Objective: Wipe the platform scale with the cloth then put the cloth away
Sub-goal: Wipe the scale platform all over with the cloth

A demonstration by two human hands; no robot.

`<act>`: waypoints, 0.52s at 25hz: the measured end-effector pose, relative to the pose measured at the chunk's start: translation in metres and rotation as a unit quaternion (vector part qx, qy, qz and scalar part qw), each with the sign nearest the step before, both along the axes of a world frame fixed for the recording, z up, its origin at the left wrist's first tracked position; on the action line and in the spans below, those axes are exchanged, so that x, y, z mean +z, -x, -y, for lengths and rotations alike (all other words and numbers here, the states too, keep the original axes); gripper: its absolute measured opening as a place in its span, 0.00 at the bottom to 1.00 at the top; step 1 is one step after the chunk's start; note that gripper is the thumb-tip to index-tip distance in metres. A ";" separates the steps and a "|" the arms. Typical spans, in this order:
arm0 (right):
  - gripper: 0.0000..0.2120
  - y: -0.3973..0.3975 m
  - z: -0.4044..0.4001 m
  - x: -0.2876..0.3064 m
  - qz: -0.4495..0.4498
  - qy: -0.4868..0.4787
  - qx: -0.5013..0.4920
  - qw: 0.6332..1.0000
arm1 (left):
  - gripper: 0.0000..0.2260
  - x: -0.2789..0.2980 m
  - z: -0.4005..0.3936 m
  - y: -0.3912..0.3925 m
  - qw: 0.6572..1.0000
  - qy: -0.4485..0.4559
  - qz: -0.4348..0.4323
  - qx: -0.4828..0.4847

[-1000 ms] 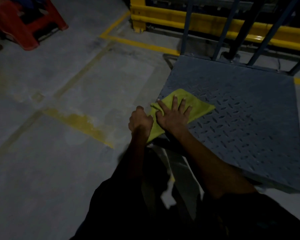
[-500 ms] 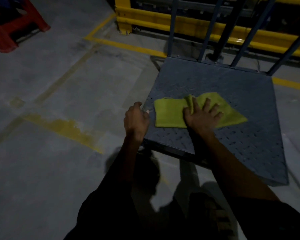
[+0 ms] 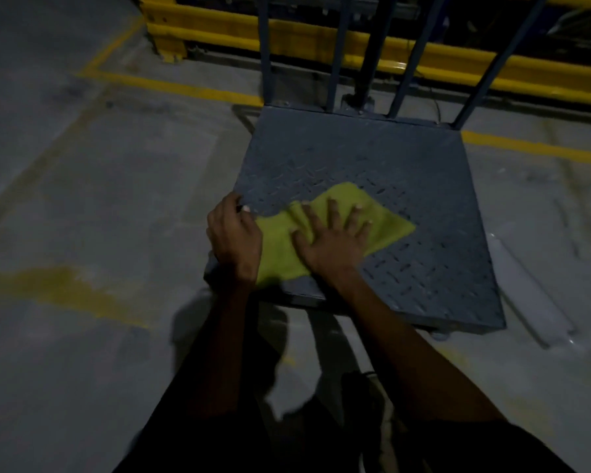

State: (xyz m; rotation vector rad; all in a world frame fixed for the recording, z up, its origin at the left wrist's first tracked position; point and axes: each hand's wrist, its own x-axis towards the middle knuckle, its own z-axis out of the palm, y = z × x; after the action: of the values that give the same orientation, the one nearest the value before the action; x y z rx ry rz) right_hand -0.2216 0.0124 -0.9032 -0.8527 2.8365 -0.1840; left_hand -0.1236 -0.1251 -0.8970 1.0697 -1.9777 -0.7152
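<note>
The platform scale (image 3: 406,172) is a grey square of tread plate low on the floor, with blue uprights at its back. A yellow-green cloth (image 3: 386,221) lies flat on its near left part. My right hand (image 3: 331,240) presses on the cloth with fingers spread, palm down. My left hand (image 3: 234,238) curls over the scale's near left corner, gripping the edge, with its thumb on the plate beside the cloth. Part of the cloth is hidden under both hands.
A yellow guard rail (image 3: 321,39) runs along the back behind the scale's blue uprights (image 3: 335,52). Yellow floor lines (image 3: 171,85) cross the grey concrete. A pale flat strip (image 3: 533,302) lies on the floor right of the scale. My dark-clothed legs fill the bottom.
My right hand slid the cloth right across the plate, then back toward the near left corner. My left hand stayed on the scale's left edge. The view shifted leftward.
</note>
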 end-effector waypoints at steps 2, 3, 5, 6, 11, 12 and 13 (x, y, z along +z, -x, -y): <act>0.35 0.032 -0.053 0.000 -0.001 -0.005 -0.147 0.989 | 0.14 -0.003 -0.005 0.014 1.000 0.005 0.006 -0.028; 0.36 0.046 -0.077 0.001 0.011 0.000 -0.215 0.976 | 0.14 -0.005 -0.009 0.018 0.998 0.023 0.020 -0.047; 0.37 0.070 -0.102 0.005 0.028 0.017 -0.318 0.947 | 0.14 -0.006 -0.018 0.023 0.992 0.087 0.035 -0.081; 0.38 0.075 -0.099 0.007 0.032 0.019 -0.346 0.937 | 0.14 -0.007 -0.021 0.022 0.987 0.127 0.029 -0.094; 0.38 0.013 0.029 -0.001 0.040 0.047 -0.155 0.986 | 0.16 -0.003 -0.026 0.023 0.988 0.146 -0.045 0.013; 0.38 -0.009 0.048 -0.001 0.030 0.029 -0.113 0.993 | 0.17 -0.003 -0.027 0.023 0.988 0.144 -0.053 0.026; 0.38 -0.021 0.057 0.000 0.032 0.014 -0.080 0.996 | 0.17 -0.003 -0.028 0.023 0.988 0.145 -0.053 0.027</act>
State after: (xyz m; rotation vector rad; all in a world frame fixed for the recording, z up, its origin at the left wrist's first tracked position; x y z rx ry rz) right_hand -0.2010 -0.0441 -0.9030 -0.6140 2.8480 -0.2688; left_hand -0.1463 -0.0967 -0.8999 0.8884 -1.8851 -0.4291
